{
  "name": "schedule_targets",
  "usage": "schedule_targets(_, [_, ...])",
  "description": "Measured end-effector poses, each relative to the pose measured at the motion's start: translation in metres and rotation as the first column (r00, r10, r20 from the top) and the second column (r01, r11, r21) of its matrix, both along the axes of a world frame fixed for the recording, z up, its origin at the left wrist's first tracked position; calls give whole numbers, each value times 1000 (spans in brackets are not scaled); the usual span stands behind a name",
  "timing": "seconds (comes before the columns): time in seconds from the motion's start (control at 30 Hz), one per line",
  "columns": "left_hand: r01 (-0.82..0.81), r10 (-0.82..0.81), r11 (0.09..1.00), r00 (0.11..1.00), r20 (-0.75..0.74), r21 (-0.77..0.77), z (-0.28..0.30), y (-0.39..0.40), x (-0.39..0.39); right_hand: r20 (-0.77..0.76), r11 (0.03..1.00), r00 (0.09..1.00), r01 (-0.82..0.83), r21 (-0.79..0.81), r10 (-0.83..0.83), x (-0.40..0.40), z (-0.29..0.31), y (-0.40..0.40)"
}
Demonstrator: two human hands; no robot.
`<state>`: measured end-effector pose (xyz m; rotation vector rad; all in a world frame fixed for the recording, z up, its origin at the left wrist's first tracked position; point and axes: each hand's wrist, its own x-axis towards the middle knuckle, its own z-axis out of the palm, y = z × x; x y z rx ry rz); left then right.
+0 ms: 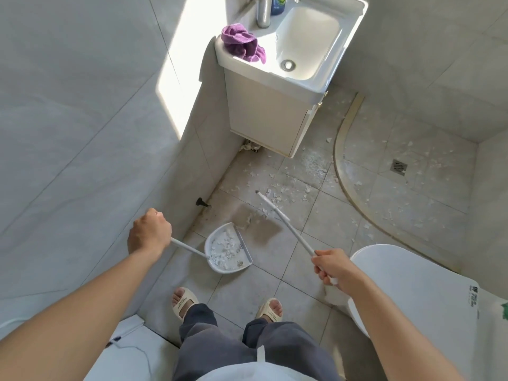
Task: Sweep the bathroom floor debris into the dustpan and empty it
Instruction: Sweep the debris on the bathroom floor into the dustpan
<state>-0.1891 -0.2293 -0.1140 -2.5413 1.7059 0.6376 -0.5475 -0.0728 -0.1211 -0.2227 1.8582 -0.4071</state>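
On the bathroom floor (288, 295) lies one white dustpan (228, 250), its tray already holding pale scraps, just left of the person's two sandalled feet. One left hand (149, 233) is curled round the dustpan's long handle (189, 248). One right hand (331, 265) grips the thin white broom handle (286, 225), which slants up and left across the tiles; the broom's head shows only as a grey blur beside the dustpan's mouth. Debris (277, 195), too many white flakes to count, is scattered over the tiles beyond the dustpan and across the curved shower area round one floor drain (398, 166). One sink (308, 42) on a white cabinet stands against the wall, with one purple cloth (243, 44) on its rim and one blue bottle (279, 5) by the tap. One toilet (406, 292) stands close on the right, narrowing the room for the broom. One black doorstop (203, 202) sits at the wall's foot.
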Motion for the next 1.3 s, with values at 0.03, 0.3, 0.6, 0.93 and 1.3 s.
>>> schedule_targets(0.03, [-8,8,1000,1000,1,-4,0,2,2,-12,1000,999,-30,-5,30,4,-9,-11])
schedule_targets(0.3, [-28,28,1000,1000,-8,-4,-3,1,20,-9,948,957,-288,138,292,54,-51,-33])
schedule_targets(0.6, [29,-29,999,1000,-6,-44,-13,-3,32,136,983,983,99,154,-120,31,-5,19])
schedule_targets(0.93, [32,-34,999,997,-73,-28,-8,0,36,188,949,965,125,291,-184,142,-9,14])
schedule_targets(1.3, [54,-53,999,990,-130,4,-6,-15,55,70,962,986,129,241,-150,169,7,11])
